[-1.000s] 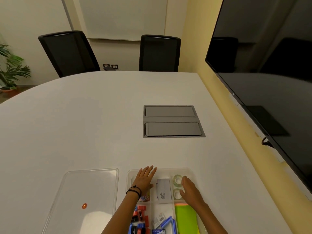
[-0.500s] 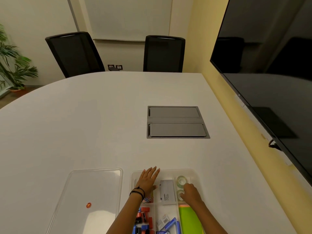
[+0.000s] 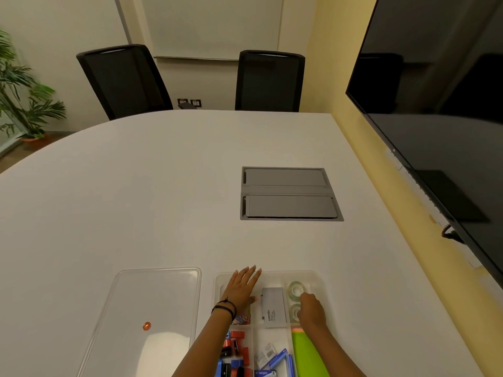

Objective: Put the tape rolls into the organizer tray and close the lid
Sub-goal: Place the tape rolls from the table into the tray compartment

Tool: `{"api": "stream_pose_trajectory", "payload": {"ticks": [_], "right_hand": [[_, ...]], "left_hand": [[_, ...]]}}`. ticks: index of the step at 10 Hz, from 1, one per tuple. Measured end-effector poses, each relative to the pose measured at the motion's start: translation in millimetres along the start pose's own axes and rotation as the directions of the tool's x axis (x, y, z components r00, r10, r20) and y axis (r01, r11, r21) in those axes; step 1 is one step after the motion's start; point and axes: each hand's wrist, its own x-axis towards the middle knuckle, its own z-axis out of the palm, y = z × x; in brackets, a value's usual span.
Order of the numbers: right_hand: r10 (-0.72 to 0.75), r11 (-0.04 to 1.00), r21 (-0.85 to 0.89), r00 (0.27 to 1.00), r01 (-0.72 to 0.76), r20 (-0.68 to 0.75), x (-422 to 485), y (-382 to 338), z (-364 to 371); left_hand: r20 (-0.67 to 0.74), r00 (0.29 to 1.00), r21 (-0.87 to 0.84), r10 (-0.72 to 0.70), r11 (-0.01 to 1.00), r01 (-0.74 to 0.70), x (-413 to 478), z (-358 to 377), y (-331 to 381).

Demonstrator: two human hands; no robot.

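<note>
Forearms enter from the bottom edge, both reaching into the clear organizer tray (image 3: 318, 276) on the white counter (image 3: 136, 200).

Nearest you, the tray's front compartments: red and black small items (image 3: 235, 349) on the left, blue packets (image 3: 275, 363) in the middle, a green pad (image 3: 307, 355) on the right.

Your left hand (image 3: 242, 289) lies flat over the tray's far-left compartment, palm down, fingers spread and straight, grip apart and holding nothing. A black band sits on that wrist.

Your right hand (image 3: 311, 308) is curled over the far-right compartment. Its fingertips are on the tape rolls (image 3: 296, 289): two clear rolls lying flat, one behind the other, both inside the tray. The nearer roll is mostly under the hand; the farther one shows whole, with the fingertips at its near edge. Whether that grip is clamped on a roll or only resting on it, you cannot tell from here.

Between the hands, a grey box (image 3: 273, 308) lies in the middle compartment.

Left of the tray, apart from it, the clear lid (image 3: 152, 308) lies flat on the counter, an orange spot on it. Tray is uncovered.

Farther out, a grey hatch (image 3: 288, 194) is set in the counter. Beyond the edge, two black chairs (image 3: 269, 80). A dark screen (image 3: 441, 118) hangs on the right wall; a plant (image 3: 24, 91) stands far left.
</note>
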Motion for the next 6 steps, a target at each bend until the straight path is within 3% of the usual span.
{"api": "stream_pose_trajectory", "payload": {"ticks": [6], "right_hand": [[-0.015,0.999,-0.041,0.999,0.013,-0.041,3.0,7.0,-1.4]], "left_hand": [[-0.007,1.000,0.001,-0.017,1.000,0.017,-0.3,0.8,2.6]]}}
